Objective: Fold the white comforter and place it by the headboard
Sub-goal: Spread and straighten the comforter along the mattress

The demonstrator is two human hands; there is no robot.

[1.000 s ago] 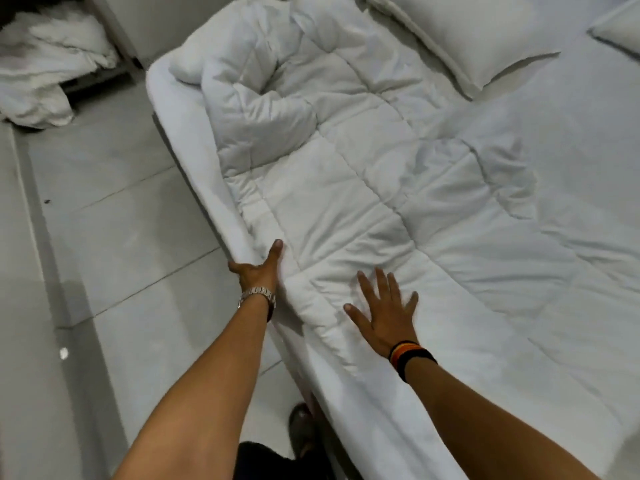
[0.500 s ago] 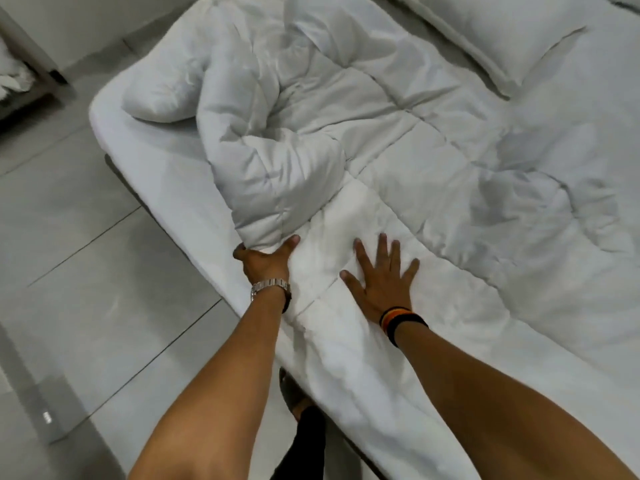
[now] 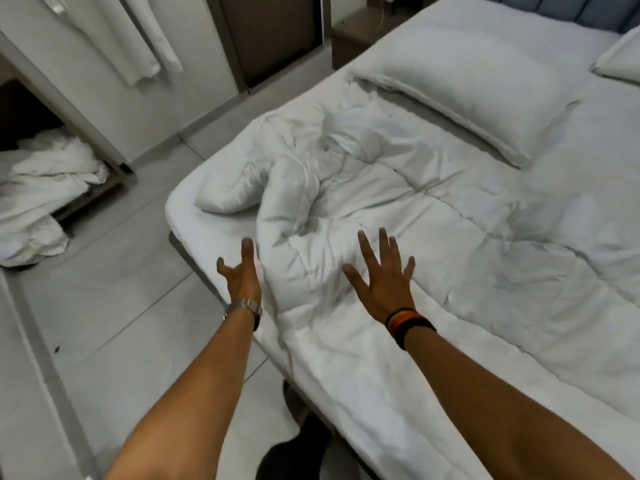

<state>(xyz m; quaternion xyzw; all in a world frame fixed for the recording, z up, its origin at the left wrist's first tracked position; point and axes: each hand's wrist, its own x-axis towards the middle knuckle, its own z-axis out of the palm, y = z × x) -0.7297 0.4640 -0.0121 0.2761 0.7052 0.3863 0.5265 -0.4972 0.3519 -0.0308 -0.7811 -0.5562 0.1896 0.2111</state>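
Note:
The white quilted comforter [image 3: 433, 233] lies spread along the near side of the bed, with its far-left end bunched into a rumpled heap [image 3: 294, 188]. My left hand [image 3: 242, 275], wearing a metal watch, hovers with fingers apart at the bed's edge, just left of the heap. Over the comforter beside the heap is my right hand [image 3: 381, 278], flat with fingers spread; whether it touches the fabric I cannot tell. It has coloured wristbands. Neither hand holds anything. The blue-grey headboard [image 3: 588, 8] shows at the top right.
A white pillow [image 3: 460, 88] lies beyond the comforter, and a second pillow [image 3: 620, 60] at the right edge. A dark nightstand [image 3: 353, 32] stands by the headboard. Crumpled white linen [image 3: 41, 188] is piled on the tiled floor at left. My shoe [image 3: 294, 403] is near the bed frame.
Both hands have slid forward along the comforter toward the bunched end. My left hand has let go of the comforter's edge and opened. The view has tilted up, showing the headboard.

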